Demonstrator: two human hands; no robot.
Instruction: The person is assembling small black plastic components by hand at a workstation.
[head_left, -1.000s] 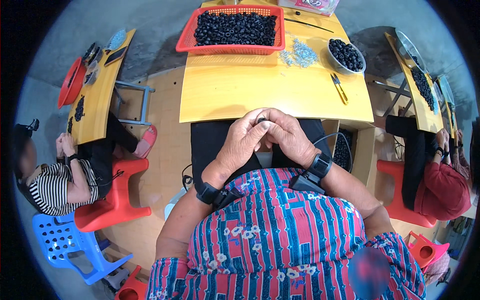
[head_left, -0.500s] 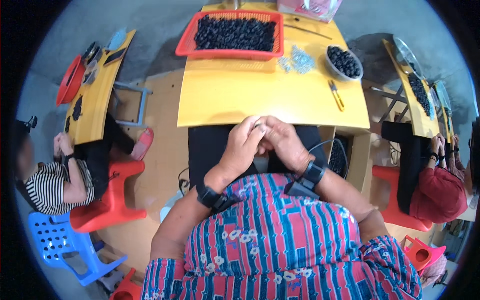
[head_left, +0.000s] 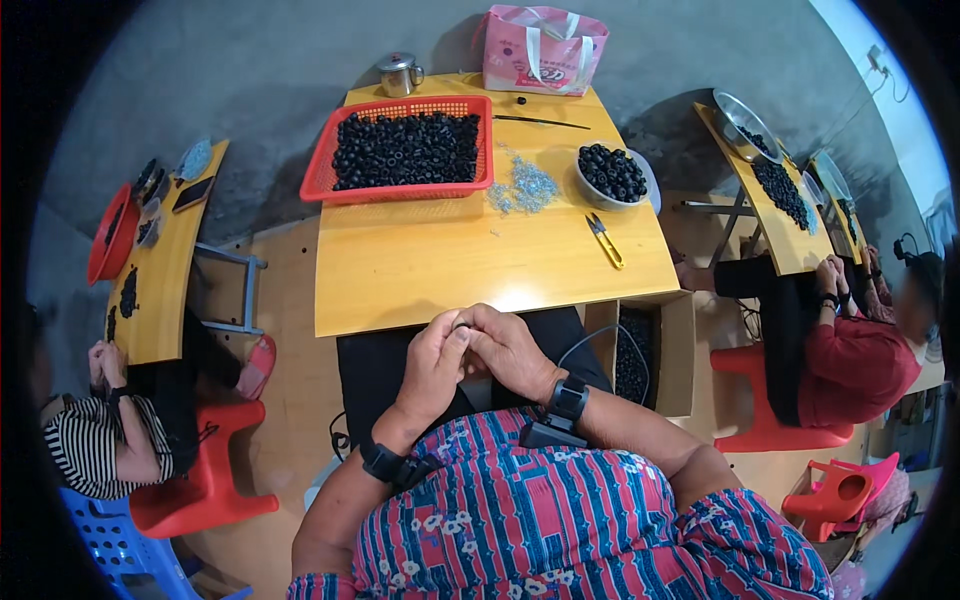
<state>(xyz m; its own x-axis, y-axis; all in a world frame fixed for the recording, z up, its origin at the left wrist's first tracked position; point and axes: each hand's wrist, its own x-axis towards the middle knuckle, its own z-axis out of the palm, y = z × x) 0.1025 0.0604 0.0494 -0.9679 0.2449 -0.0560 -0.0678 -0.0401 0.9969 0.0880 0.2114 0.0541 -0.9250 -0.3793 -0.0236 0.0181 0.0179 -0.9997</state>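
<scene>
The left hand and the right hand of the person met above the lap, in front of the near edge of the yellow desk. Between them was a small black piece, of which only a little could be seen. The left thumb and fingers were pinching it; the right fingers were bent in close against the left ones, but I could not tell whether they also gripped the piece.

On the desk, a red basket full of black rings stood along the left edge. A metal cup stood at the far left corner, and a pink bag at the far edge, toward the far right corner. Before the bag lay a single black bead and a thin dark rod. To the right of the basket was a heap of clear bluish bits. A bowl filled with black beads was near the right edge, and yellow-handled snips lay nearer to the person, their blades directed to the far edge.
</scene>
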